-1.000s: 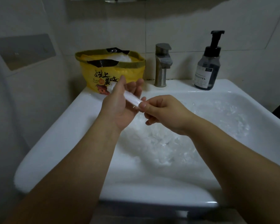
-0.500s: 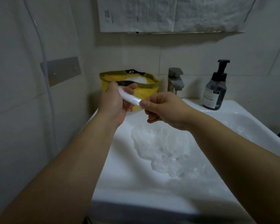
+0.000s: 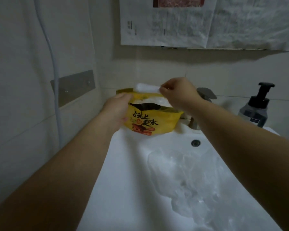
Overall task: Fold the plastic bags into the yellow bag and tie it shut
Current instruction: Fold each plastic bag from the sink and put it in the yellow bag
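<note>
A pale hose [image 3: 54, 90] hangs down the left wall, crossing a metal plate [image 3: 73, 87] fixed to the tiles. Right of it, the left hand [image 3: 117, 110] reaches to the far left corner of the sink [image 3: 123, 180], its grip clenched on the left edge of the yellow bag [image 3: 157, 120], with a fingertip showing on the bag's printed front. The yellow bag stands upright on the sink's far ledge, its mouth open and white plastic already inside.

Just above that mouth lies the rolled plastic bag [image 3: 146, 88] — a tight white roll held level. The right hand [image 3: 178, 92] pinches its right end, so this grip is grasping the roll.

Behind the right wrist stands the faucet [image 3: 205, 95], partly hidden. Nearer, in the basin, loose clear plastic bags [image 3: 190, 180] lie crumpled below the overflow hole [image 3: 195, 143]. At the far right a pump bottle [image 3: 255, 109] stands on the ledge — above, newspaper [image 3: 207, 22] covers the wall.
</note>
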Demonstrator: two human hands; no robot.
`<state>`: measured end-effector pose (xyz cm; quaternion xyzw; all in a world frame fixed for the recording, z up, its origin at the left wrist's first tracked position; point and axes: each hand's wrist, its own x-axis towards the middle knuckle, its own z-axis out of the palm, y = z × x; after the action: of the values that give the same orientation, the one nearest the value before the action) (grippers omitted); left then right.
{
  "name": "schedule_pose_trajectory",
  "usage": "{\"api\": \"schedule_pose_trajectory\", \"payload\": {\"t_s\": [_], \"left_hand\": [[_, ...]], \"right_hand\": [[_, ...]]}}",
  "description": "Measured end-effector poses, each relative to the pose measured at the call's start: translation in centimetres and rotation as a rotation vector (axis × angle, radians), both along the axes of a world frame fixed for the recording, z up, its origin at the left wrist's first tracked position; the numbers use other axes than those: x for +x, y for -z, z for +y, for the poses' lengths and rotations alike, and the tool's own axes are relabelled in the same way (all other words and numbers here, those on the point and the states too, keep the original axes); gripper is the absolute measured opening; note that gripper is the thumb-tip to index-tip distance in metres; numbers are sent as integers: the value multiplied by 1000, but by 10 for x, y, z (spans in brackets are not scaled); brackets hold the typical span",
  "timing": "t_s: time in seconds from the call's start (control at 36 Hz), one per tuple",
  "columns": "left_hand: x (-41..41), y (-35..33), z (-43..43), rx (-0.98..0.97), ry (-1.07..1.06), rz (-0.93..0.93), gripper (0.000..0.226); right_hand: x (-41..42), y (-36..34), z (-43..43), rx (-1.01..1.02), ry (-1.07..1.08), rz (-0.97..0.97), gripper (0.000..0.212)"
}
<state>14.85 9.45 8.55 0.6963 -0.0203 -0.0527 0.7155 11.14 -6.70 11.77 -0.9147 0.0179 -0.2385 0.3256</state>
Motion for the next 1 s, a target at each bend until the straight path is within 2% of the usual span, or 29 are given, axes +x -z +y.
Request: {"api": "schedule_pose_trajectory", "payload": {"t_s": [0.08, 0.25, 0.42, 0.53, 0.58, 0.69, 0.81, 0.86, 0.97, 1.0], "left_hand": [[14, -1, -5, 21, 4, 21, 3], [33, -5, -4, -55, -19, -13, 15], [40, -3, -3, -79, 56, -26, 13], [38, -2, -2, -87, 84, -20, 14], [38, -1, -1, -96, 84, -18, 14], [38, 3, -1, -117, 68, -13, 12], [31, 8, -10, -110, 10, -7, 7], [28, 12, -16, -98, -49, -39, 6], [9, 20, -28, -144, -119, -102, 10], [4, 25, -29, -157, -141, -123, 21]], "right_hand": [[28, 0, 1, -140, 0, 51, 23], [66, 2, 9, -365, -46, 193, 22], [90, 10, 20, -704, -24, 441, 28], [94, 16, 26, -845, -13, 514, 9], [94, 17, 23, -813, -11, 479, 16], [84, 8, 8, -512, 31, 240, 37], [61, 2, -9, -257, -20, 3, 37], [45, 4, -14, -205, -5, -76, 42], [8, 16, -23, -156, 22, -149, 38], [-2, 21, -25, -160, 29, -163, 38]]}}
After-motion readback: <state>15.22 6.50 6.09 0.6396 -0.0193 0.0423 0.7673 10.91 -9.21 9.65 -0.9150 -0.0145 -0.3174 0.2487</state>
